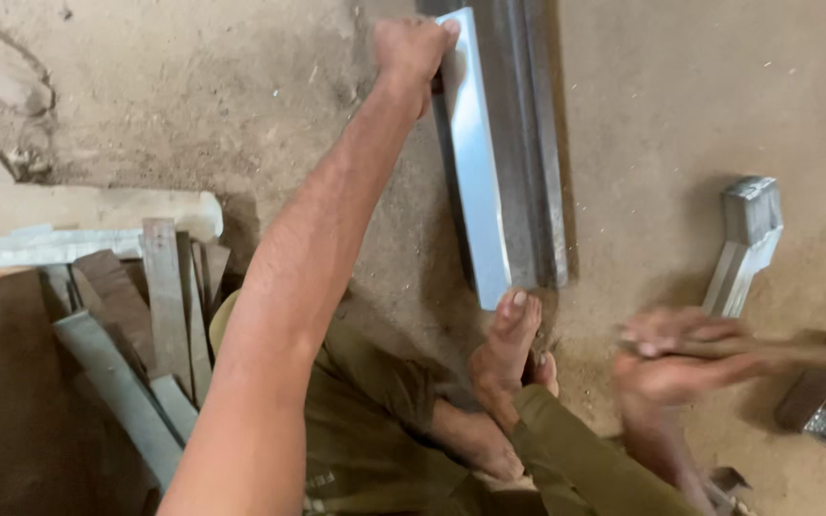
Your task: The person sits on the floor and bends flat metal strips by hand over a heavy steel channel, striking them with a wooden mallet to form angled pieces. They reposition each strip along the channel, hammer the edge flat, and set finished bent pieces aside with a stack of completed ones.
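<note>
Gripping the metal strip (475, 162), outstretched left hand (411, 48); right hand (666, 363) blurred.

The long metal strip (475, 162) is pale silvery blue, lying on a darker grey steel bar (532, 143). Floor (662, 105) is dusty tan, trousers (375, 420) olive green. The stacked offcuts (145, 315) look dull grey-brown.

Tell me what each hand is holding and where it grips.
Left hand grips the far end of the metal strip; right hand, blurred, grips a hammer by its wooden handle.
</note>
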